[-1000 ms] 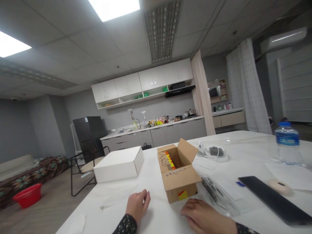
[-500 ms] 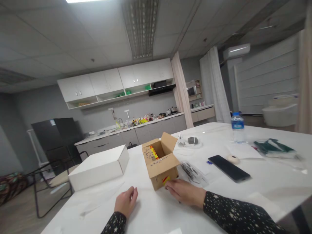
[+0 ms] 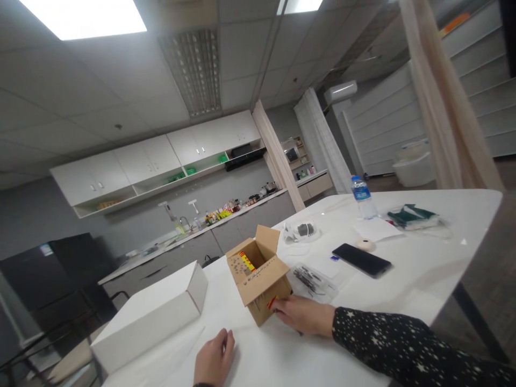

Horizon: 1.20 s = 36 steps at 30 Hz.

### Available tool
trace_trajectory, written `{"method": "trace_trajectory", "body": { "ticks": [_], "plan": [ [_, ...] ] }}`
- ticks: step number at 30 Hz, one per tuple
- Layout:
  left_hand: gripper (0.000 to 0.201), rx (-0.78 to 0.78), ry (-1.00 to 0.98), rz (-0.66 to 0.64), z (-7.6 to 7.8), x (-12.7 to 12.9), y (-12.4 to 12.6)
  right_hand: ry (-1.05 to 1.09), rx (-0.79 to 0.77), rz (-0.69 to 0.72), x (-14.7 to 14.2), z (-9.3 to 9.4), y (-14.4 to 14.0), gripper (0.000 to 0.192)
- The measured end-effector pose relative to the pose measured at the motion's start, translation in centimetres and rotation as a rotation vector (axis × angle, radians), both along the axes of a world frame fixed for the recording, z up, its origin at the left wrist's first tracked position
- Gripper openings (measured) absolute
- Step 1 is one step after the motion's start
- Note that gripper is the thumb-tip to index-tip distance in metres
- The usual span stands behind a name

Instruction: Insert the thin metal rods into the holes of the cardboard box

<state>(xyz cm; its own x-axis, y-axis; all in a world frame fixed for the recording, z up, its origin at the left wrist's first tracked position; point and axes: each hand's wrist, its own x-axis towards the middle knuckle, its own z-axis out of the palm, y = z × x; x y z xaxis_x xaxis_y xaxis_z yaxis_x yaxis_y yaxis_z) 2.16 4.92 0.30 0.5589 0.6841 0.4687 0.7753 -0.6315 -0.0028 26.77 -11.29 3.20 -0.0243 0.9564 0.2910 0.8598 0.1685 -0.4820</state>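
- One left hand (image 3: 215,359) at the white table (image 3: 423,252), fingers folded loosely inward; palm hidden, any hold cannot be told
- Right hand (image 3: 300,314), fingertips bunched against the red-and-yellow label (image 3: 272,302) on the near wall of the cardboard box (image 3: 260,285); whether they grip cannot be told
- Cardboard box, flaps raised, upright on the table between the white carton (image 3: 153,312) and a clear plastic pouch (image 3: 312,282) of slender dark pieces
- Black smartphone (image 3: 362,260), lying flat
- Blue-capped water bottle (image 3: 363,199), upright
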Motion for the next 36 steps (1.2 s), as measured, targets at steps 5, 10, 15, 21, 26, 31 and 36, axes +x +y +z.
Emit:
{"method": "trace_trajectory", "body": {
  "ticks": [5, 10, 15, 21, 26, 31, 36],
  "plan": [
    [0.034, -0.025, 0.094, -0.017, 0.0, 0.1, 0.0, -0.096, 0.094, -0.020, -0.2, -0.2, -0.2, 0.031],
    [0.031, -0.055, 0.167, -0.036, 0.8, -0.1, -0.9, -0.080, 0.121, -0.038, -0.5, -0.6, 0.0, 0.030],
    [0.031, -0.074, 0.207, -0.027, 0.8, -0.7, -1.5, 0.013, 0.239, -0.022, -1.0, -0.1, 0.0, 0.027],
    [0.032, -0.054, 0.194, 0.006, 0.4, -0.8, -1.3, 0.237, 0.465, 0.079, -2.0, 1.2, -1.0, 0.018],
    [0.034, -0.126, 0.165, 0.028, 0.4, -0.5, -1.5, 0.369, 0.659, 0.082, -2.6, 3.5, -2.2, 0.016],
    [0.035, -0.177, 0.120, 0.059, 0.5, -0.8, -2.1, 0.475, 0.782, -0.049, -1.4, 7.6, -1.7, 0.022],
    [0.034, -0.179, 0.099, 0.093, 0.7, -1.0, -2.7, 0.597, 0.829, -0.123, 1.5, 9.0, 1.2, 0.025]
  ]
}}
